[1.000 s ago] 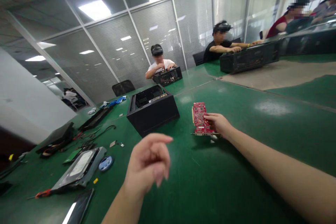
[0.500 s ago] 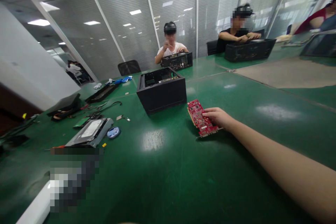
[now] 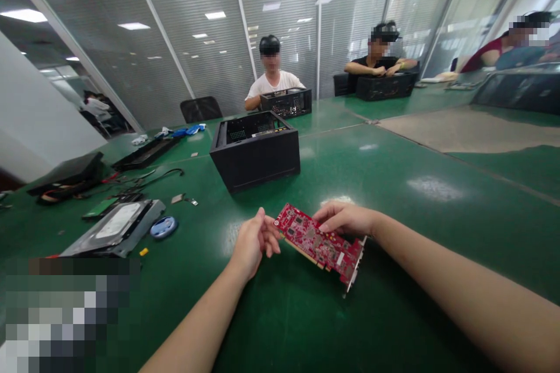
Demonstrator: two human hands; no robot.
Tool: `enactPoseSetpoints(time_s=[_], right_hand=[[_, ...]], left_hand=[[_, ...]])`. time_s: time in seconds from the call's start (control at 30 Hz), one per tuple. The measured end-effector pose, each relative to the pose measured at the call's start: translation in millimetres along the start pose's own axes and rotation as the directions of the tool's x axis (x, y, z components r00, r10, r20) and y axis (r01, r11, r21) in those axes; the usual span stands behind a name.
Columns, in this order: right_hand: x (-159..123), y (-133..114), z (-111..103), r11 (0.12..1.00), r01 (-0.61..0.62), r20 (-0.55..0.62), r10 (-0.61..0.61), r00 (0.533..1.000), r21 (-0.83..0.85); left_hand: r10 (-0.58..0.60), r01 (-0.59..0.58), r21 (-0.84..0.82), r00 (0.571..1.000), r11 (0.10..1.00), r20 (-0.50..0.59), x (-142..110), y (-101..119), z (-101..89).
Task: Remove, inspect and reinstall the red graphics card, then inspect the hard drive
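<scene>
Red board, one, clamped in right of two hands, left seemingly touching.

No text is legible: the white sticker on the red card held in the right hand, and the pale label on the drive left of that grip, are too small.
</scene>
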State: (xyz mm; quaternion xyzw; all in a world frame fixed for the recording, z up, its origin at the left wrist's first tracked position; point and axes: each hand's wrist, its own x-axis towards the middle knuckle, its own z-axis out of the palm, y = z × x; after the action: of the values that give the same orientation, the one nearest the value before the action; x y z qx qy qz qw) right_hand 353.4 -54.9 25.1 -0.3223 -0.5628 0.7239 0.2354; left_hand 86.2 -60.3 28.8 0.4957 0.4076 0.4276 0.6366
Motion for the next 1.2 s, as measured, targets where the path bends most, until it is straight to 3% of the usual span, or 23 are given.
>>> enactPoseSetpoints(time_s=[0.07,0.27,0.4,0.5,0.63,0.73,0.8,0.87,1.0,1.2], right_hand=[[0.2,0.1,-1.2,0.999,-0.02,0.011,0.019,1.0,0.037],[0.2,-1.1,-5.7,0.995,-0.046,0.102,0.037,0.994,0.091],[-0.6,-1.0,-3.9,0.996,-0.074,0.157,0.067,0.985,0.043],[-3.5,2.0,-10.9,0.996,-0.043,0.08,0.037,0.996,0.074],[-4.6,5.2,-27.2,0.975,0.08,-0.138,-0.052,0.989,0.209],[0.1,4.4,-29.4,0.954,0.166,-0.405,-0.053,0.913,0.25],[4.3,3.8,-23.6,0.952,0.196,-0.507,-0.052,0.86,0.235],[7.9,4.0,-14.9,0.967,0.188,-0.512,-0.075,0.856,0.174],[12.5,7.9,-3.2,0.989,0.149,-0.432,-0.139,0.891,-0.01],[13.9,13.9,-8.9,0.973,0.199,-0.423,-0.228,0.877,-0.112]], left_hand=[[-0.045,0.044,0.011,0.997,0.999,0.056,-3.6,-1.4,1.4],[-0.134,0.133,0.013,0.988,0.991,0.073,-5.9,-3.1,4.1],[-0.167,0.161,0.045,0.97,0.986,0.176,-7.4,-3.6,4.2],[-0.146,0.146,0.011,0.977,0.989,0.155,-9.6,-0.9,4.7],[-0.062,0.061,-0.118,0.998,0.991,-0.005,-8.1,4.3,-2.3],[0.006,-0.02,-0.148,0.995,0.989,-0.096,-3.3,5.4,-11.4],[0.047,-0.069,-0.162,0.989,0.984,-0.138,0.1,4.4,-15.9],[0.08,-0.109,-0.176,0.983,0.978,-0.167,3.1,2.5,-18.2],[0.099,-0.134,-0.185,0.978,0.974,-0.186,6.9,-1.6,-19.2],[0.05,-0.085,-0.177,0.98,0.981,-0.195,8.6,-1.8,-18.1]])
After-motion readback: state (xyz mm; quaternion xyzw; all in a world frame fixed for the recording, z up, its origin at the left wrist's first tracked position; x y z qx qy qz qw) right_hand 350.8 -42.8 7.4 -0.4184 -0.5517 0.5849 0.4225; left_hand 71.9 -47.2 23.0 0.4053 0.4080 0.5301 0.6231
